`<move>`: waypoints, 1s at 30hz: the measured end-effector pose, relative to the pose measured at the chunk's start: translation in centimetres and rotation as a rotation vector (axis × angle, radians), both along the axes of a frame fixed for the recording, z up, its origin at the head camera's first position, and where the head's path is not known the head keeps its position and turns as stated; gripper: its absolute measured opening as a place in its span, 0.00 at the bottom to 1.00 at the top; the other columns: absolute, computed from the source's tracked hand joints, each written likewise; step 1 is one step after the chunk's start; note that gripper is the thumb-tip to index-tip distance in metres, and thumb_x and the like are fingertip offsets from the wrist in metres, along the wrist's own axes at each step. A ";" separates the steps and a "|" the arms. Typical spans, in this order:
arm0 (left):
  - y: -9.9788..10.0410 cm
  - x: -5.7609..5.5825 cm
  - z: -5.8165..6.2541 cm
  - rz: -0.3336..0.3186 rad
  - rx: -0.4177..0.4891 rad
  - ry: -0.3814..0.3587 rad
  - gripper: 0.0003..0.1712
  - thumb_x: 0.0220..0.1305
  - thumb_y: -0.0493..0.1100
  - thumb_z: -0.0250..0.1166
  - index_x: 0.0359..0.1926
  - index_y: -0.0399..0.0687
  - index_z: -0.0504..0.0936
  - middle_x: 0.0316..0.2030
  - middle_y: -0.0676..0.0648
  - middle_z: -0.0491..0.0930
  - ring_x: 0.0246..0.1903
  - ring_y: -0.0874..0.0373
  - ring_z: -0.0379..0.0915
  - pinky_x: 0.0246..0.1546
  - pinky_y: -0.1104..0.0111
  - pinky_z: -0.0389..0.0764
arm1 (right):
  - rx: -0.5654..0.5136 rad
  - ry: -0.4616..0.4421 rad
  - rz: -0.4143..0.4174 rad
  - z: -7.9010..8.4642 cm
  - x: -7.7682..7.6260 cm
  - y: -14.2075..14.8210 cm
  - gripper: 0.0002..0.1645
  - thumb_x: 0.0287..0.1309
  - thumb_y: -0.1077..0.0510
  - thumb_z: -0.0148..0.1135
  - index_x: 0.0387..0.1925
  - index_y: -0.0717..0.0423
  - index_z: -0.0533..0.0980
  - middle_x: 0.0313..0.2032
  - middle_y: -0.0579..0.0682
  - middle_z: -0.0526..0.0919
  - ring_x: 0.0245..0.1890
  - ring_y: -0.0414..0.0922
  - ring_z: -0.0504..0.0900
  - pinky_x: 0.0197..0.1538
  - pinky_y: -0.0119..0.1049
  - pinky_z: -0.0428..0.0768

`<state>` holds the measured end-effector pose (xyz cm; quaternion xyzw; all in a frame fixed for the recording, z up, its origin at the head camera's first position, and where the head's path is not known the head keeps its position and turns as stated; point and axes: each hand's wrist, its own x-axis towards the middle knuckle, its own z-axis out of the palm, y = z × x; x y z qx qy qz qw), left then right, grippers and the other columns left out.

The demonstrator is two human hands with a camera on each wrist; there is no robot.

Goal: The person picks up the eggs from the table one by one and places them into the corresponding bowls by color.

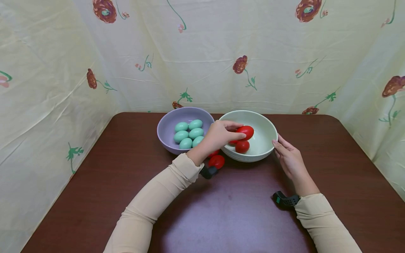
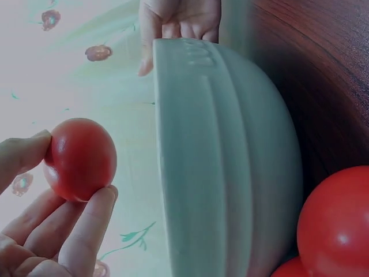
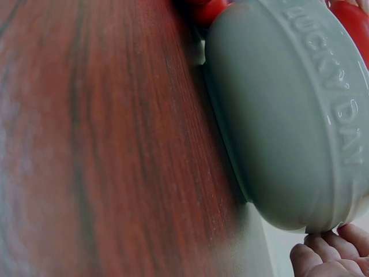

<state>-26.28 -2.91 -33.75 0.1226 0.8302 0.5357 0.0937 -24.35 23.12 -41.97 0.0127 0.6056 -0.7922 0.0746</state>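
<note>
My left hand (image 1: 221, 133) pinches a smooth red egg (image 1: 245, 133) between thumb and fingertips, over the pale green bowl (image 1: 265, 140). The left wrist view shows this egg above the level of the bowl's rim. Inside the bowl lies another red egg (image 1: 242, 147), and part of one more shows beside it under my hand. With the thumb at the rim and the fingers against the outer wall, my right hand (image 1: 291, 158) holds the bowl's right side. Raised lettering runs along the bowl's outside in the right wrist view.
A purple bowl (image 1: 162, 135) with several mint-green eggs (image 1: 181, 136) stands just left of the green bowl. Near my left wrist, a red egg (image 1: 217, 161) lies on the brown table (image 1: 316, 140), with another partly hidden behind it. A flowered curtain (image 1: 202, 52) hangs behind the table.
</note>
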 end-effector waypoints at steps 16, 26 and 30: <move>1.8 -2.2 -0.9 0.085 0.010 -0.024 0.24 0.57 0.49 0.75 0.55 0.54 0.85 0.50 0.50 0.87 0.41 0.60 0.82 0.50 0.70 0.78 | 0.021 -0.005 -0.004 0.1 0.1 -0.1 0.43 0.70 0.53 0.56 0.76 0.59 0.46 0.79 0.50 0.42 0.71 0.28 0.59 0.76 0.37 0.48; 3.3 -3.6 -2.2 0.104 -0.033 0.031 0.22 0.58 0.43 0.73 0.55 0.48 0.85 0.48 0.45 0.87 0.35 0.57 0.83 0.34 0.78 0.76 | 0.021 -0.014 -0.007 0.2 0.1 -0.2 0.43 0.71 0.53 0.56 0.76 0.59 0.46 0.79 0.50 0.42 0.76 0.38 0.49 0.76 0.36 0.48; 3.6 -4.2 -2.6 0.100 -0.089 0.034 0.23 0.59 0.44 0.73 0.56 0.49 0.85 0.50 0.46 0.87 0.40 0.59 0.80 0.36 0.78 0.76 | 0.010 -0.013 -0.009 0.2 0.1 -0.3 0.43 0.71 0.54 0.56 0.76 0.60 0.46 0.79 0.50 0.41 0.76 0.38 0.50 0.76 0.37 0.48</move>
